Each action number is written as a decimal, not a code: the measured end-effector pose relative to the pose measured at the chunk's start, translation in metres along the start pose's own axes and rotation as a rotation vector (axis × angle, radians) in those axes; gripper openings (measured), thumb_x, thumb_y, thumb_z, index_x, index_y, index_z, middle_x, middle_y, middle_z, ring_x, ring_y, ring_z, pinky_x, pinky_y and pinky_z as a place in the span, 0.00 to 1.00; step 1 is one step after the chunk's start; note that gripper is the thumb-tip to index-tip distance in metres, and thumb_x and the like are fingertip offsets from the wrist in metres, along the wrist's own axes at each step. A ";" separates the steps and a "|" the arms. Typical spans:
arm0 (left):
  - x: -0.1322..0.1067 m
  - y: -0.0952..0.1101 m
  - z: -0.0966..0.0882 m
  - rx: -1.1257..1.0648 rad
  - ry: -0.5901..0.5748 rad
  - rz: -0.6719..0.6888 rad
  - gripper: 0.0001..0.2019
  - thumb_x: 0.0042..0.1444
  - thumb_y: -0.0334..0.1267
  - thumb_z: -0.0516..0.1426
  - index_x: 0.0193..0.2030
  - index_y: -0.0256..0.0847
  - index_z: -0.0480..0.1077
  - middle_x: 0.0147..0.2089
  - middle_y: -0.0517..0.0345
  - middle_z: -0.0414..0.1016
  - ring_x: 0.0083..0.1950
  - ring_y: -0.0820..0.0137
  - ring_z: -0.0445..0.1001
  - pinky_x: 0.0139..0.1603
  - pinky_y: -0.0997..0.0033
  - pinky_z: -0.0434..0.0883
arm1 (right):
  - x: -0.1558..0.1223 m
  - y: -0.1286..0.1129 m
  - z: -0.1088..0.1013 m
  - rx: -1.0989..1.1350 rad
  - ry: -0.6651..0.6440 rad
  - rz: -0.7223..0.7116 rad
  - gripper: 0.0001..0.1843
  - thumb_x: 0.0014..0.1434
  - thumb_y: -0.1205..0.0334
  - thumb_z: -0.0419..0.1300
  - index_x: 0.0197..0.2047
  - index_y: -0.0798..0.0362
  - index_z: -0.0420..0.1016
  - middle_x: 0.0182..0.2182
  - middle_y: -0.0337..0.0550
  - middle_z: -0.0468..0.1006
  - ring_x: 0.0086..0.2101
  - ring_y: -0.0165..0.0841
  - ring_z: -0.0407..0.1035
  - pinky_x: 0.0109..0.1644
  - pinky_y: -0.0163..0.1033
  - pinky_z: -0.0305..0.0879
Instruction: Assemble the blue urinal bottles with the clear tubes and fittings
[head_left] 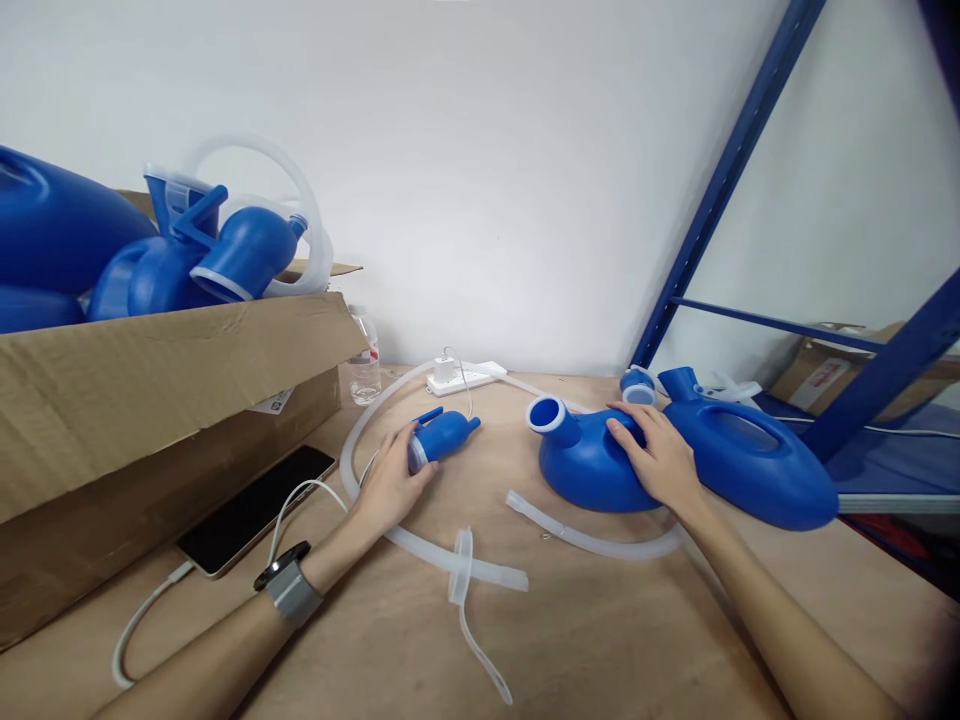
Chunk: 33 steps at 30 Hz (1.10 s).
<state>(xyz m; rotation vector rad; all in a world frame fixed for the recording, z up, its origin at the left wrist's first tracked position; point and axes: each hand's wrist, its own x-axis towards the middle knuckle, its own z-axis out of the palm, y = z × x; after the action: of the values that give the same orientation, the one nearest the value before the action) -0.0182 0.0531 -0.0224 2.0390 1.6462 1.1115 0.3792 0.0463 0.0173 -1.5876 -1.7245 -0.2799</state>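
Both hands are working on the wooden worktop (600,620): the left hand (390,485) is closing its fingers around a small blue funnel piece (442,437) lying just inside a loop of clear tubing (420,545), while the right hand (660,455) is resting open, palm down, on a large blue plastic container (720,470). At the left, a cardboard box (150,400) is holding more blue parts, with a phone (255,508) charging beside it.
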 end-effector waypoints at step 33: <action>-0.031 0.070 -0.068 0.326 -0.798 0.521 0.32 0.53 0.41 0.70 0.65 0.52 0.72 0.61 0.53 0.80 0.59 0.51 0.79 0.57 0.57 0.75 | -0.006 -0.028 -0.002 0.204 -0.052 -0.099 0.21 0.71 0.45 0.53 0.57 0.45 0.77 0.55 0.48 0.80 0.56 0.48 0.74 0.61 0.54 0.67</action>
<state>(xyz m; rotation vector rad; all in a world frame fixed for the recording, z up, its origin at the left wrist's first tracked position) -0.0198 -0.0128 0.0564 2.6977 0.9481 0.0425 0.3534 0.0349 0.0234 -1.3762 -1.8130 -0.1073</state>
